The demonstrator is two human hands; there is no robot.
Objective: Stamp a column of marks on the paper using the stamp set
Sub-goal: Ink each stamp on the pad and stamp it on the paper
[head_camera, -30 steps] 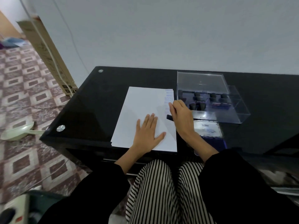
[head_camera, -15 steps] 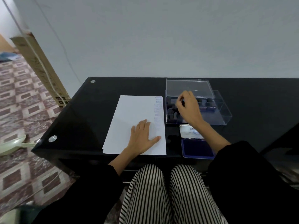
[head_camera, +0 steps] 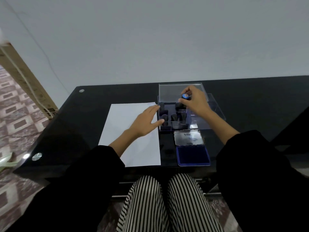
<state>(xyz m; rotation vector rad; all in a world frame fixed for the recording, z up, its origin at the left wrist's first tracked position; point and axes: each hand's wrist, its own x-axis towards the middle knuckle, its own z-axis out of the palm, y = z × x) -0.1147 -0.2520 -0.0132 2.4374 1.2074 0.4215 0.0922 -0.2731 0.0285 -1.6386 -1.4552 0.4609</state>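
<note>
A white sheet of paper (head_camera: 124,129) lies on the black table, with faint blue marks at its top right corner. To its right stands a clear plastic stamp box (head_camera: 215,111), lid open, holding several dark stamps (head_camera: 173,117). My right hand (head_camera: 196,102) pinches one stamp with a blue round face (head_camera: 185,96) above the box. My left hand (head_camera: 147,121) is flat, fingers straight, over the paper's right edge with fingertips at the box's left wall. An open blue ink pad (head_camera: 193,155) with a silver lid (head_camera: 189,138) sits in front of the box.
The black glass table (head_camera: 75,124) has round metal fittings at its left corners. A tall cardboard box (head_camera: 25,79) leans against the wall on the left. Patterned floor tiles lie beyond the table's left edge. My striped trousers sit under the front edge.
My right hand went from the paper to the box and lifted a stamp out. My left hand slid forward and right along the paper to the box's side.
</note>
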